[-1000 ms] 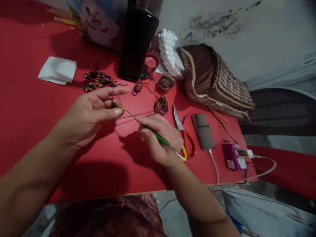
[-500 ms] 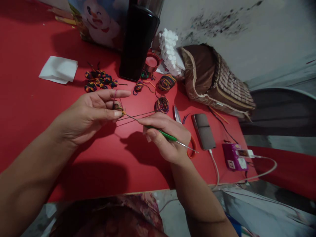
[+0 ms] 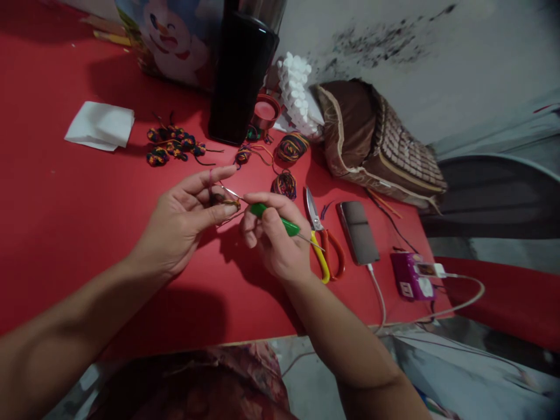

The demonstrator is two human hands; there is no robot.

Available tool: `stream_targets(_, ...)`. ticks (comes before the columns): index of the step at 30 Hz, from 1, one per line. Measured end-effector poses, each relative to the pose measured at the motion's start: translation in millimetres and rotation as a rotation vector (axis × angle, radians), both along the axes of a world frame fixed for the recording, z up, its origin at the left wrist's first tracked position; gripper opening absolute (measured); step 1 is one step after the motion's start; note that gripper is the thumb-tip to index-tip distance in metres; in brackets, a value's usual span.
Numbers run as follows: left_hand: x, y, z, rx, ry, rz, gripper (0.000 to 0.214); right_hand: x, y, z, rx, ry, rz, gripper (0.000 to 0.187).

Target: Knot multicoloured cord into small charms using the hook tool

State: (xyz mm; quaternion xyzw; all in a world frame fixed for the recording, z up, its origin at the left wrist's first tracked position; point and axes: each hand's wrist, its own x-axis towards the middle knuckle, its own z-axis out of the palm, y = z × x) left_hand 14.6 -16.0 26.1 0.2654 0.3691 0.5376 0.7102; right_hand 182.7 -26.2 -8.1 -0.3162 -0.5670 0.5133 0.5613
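My left hand (image 3: 188, 219) pinches a small crocheted piece (image 3: 231, 204) of multicoloured yarn between thumb and fingers. A strand of yarn loops round its raised index finger. My right hand (image 3: 280, 233) is closed on the green handle of a crochet hook (image 3: 284, 224). The hook's metal tip lies just above the piece, near the left fingers and the strand. Beyond the hands lie two balls of dark, multicoloured yarn, one ball (image 3: 284, 185) nearer and another ball (image 3: 292, 147) behind it. Several finished-looking crocheted bits (image 3: 175, 143) rest at the back left.
Scissors (image 3: 321, 233) with red and yellow handles lie right of my right hand, then a phone (image 3: 359, 233) on a cable and a purple box (image 3: 412, 275). A folded white paper (image 3: 101, 125), a black upright object (image 3: 242, 81) and a brown quilted bag (image 3: 380, 140) stand farther back.
My left hand has moved right with the crocheted piece. My right hand has shifted left, uncovering the scissors. The hook's tip has moved from the piece to just above it, by the strand.
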Motion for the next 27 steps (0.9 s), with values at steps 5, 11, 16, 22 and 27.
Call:
stream_targets(5,5.4,-1.5,-5.6,-0.026,-0.018,0.019,0.044,-1.8,2.5,-4.4,-0.044,-0.024,-0.041,0.028)
stream_targets(11,4.3,-4.6,-6.4,0.006,0.001,-0.029,0.048,0.0,2.8,-7.0,-0.035,-0.070,-0.064,0.028)
stream_targets(16,3.1,-5.6,-3.6,0.014,0.032,-0.034,0.036,-2.0,3.4,-4.4,-0.021,-0.045,-0.068,0.025)
stream_targets(22,3.7,-4.0,-7.1,0.051,0.109,0.020,0.031,-1.7,2.5,-3.2,-0.035,-0.061,-0.050,0.024)
stream_targets(27,3.9,-4.2,-6.0,0.042,0.115,0.040,0.029,-0.9,2.4,-3.2,0.020,-0.138,-0.083,0.023)
